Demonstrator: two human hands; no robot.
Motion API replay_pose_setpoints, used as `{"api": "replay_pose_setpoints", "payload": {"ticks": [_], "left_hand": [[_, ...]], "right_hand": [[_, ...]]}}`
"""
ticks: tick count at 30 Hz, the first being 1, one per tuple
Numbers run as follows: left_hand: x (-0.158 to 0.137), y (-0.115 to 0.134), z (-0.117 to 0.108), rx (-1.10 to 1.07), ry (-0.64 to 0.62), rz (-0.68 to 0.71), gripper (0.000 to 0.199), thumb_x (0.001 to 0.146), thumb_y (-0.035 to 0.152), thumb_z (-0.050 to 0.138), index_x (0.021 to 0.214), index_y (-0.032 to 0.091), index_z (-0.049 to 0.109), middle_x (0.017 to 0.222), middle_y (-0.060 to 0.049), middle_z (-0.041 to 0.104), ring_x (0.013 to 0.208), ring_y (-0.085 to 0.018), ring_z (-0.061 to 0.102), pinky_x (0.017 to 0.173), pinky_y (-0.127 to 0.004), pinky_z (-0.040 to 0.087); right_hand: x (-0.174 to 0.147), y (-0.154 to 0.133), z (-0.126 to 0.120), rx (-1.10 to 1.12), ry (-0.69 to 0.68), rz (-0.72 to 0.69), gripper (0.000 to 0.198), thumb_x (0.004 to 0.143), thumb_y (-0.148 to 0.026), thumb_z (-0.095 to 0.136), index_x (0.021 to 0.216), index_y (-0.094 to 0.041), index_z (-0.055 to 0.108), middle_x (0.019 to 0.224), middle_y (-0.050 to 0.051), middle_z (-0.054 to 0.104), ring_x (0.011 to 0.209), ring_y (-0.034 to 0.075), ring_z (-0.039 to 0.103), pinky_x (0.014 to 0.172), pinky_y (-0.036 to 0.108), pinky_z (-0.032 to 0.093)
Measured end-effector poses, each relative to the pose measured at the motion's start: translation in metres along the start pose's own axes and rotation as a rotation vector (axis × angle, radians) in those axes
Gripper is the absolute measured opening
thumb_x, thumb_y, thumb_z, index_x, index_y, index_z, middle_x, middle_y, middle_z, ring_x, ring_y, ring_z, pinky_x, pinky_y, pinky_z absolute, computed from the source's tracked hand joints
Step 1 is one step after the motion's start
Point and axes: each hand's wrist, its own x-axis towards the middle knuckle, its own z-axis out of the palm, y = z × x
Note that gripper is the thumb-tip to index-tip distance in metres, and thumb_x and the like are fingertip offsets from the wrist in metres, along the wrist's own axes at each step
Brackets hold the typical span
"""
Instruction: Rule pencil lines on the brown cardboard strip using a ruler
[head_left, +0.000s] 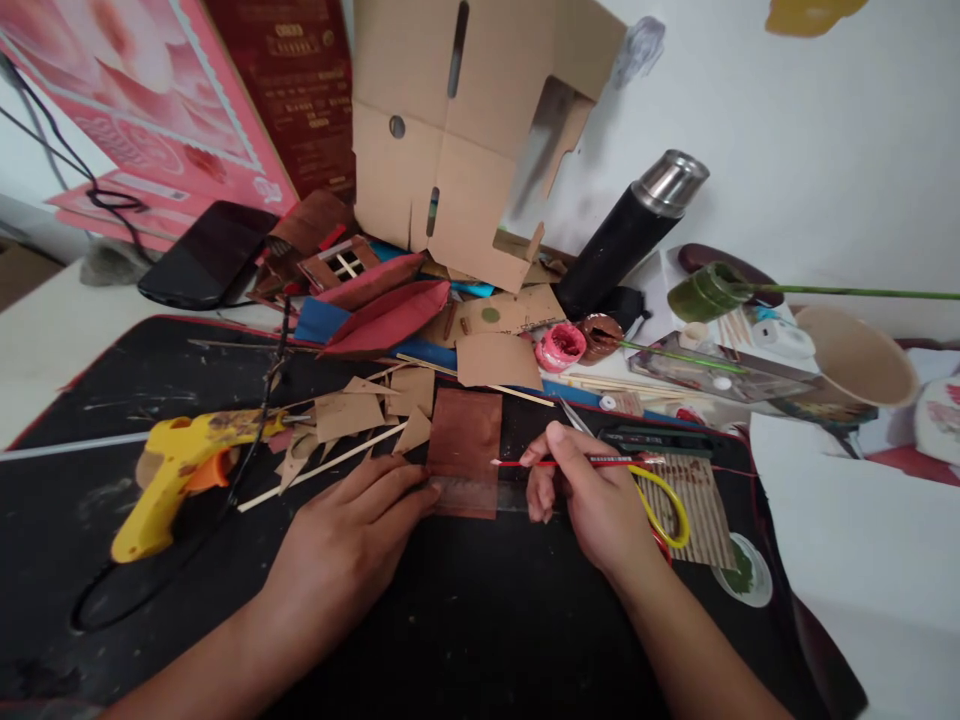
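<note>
A rectangular piece of brown-painted cardboard lies on the black mat in front of me. Across its lower part rests a clear ruler. My left hand holds the ruler at its left end, fingers close together and fingertips at the cardboard's left edge; the thumb is hidden. Just right of the cardboard, my right hand is closed around a thin red pencil, whose pale tip points left over the cardboard. Scissors with yellow and red handles lie partly behind my right hand, on corrugated cardboard.
A yellow glue gun with its black cord lies left. Cardboard scraps and sticks are near my left hand. Behind are a red cardboard boat, paint jars, a black thermos and a box cutter.
</note>
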Motion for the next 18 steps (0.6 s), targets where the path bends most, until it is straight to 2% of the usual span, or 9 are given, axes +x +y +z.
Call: {"api": "replay_pose_setpoints", "payload": {"ticks": [10,14,18], "left_hand": [[-0.004,-0.002,0.0,-0.042,-0.042,-0.031,0.028,0.108,0.012,0.057,0.121,0.018,0.08,0.12,-0.008,0.083,0.116,-0.027,0.077,0.098,-0.039,0.068],[-0.002,-0.001,-0.001,-0.039,-0.042,-0.027,0.029,0.109,0.01,0.054,0.121,0.017,0.079,0.12,-0.008,0.083,0.116,-0.027,0.077,0.097,-0.039,0.068],[-0.001,-0.001,-0.003,-0.028,-0.05,-0.027,0.03,0.111,0.011,0.051,0.121,0.018,0.079,0.119,-0.007,0.083,0.115,-0.027,0.077,0.096,-0.038,0.068]], "right_hand": [[0.003,-0.017,0.015,-0.218,-0.207,0.03,0.046,0.106,-0.064,0.065,0.092,-0.021,0.074,0.06,-0.004,0.064,0.05,0.013,0.062,0.05,0.024,0.048],[0.007,-0.018,0.02,-0.239,-0.258,0.031,0.041,0.106,-0.06,0.066,0.091,-0.022,0.073,0.066,-0.002,0.068,0.054,0.013,0.065,0.054,0.025,0.051],[0.008,-0.015,0.026,-0.245,-0.293,0.018,0.045,0.109,-0.061,0.061,0.087,-0.022,0.073,0.061,-0.002,0.066,0.053,0.013,0.063,0.052,0.025,0.049]]}}
